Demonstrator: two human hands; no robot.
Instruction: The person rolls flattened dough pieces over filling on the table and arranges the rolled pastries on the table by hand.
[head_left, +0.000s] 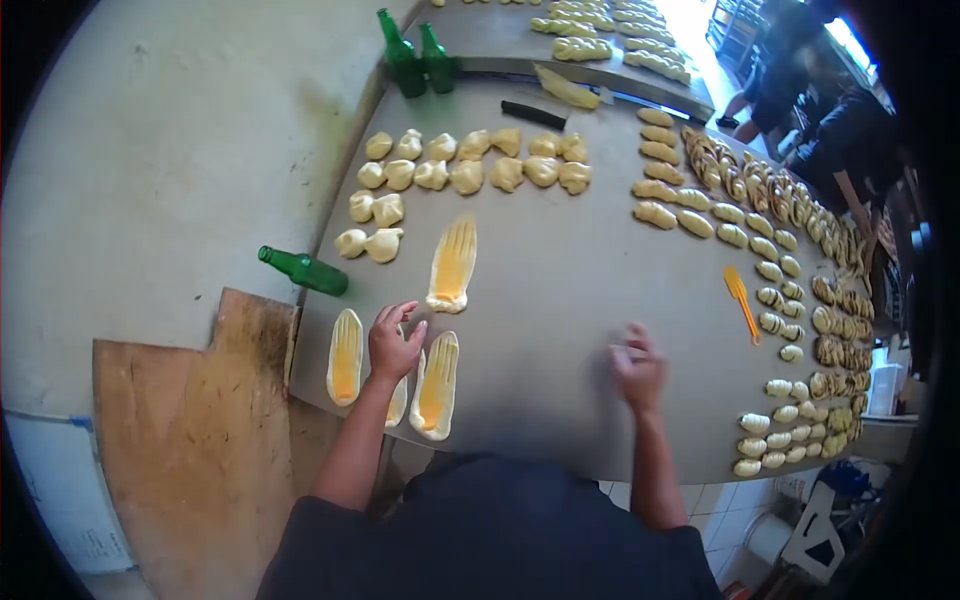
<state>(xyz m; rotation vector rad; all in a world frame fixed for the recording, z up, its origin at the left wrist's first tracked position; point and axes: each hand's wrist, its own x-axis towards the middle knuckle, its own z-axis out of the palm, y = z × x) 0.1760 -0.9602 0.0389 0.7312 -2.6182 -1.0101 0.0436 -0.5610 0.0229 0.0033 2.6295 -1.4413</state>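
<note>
My left hand (397, 342) is over a flattened dough piece (396, 402), largely covering it; its thumb and fingers are apart. On either side lie similar long dough pieces, one on the left (345, 358) and one on the right (436, 388), each with an orange-yellow filling and slits at the far end. Farther up the table is another slit dough piece (454, 268). My right hand (638, 368) hovers above the bare metal table (560, 290), blurred by motion, with fingers partly curled. I see nothing held in it, though the blur hides detail.
Rows of dough lumps (467, 177) sit at the far left. Shaped rolls (733, 236) line the right side near an orange fork-like tool (741, 303). A green bottle (304, 271) lies at the left edge; two more bottles (403, 60) stand behind. Another person (790, 60) is at the far right.
</note>
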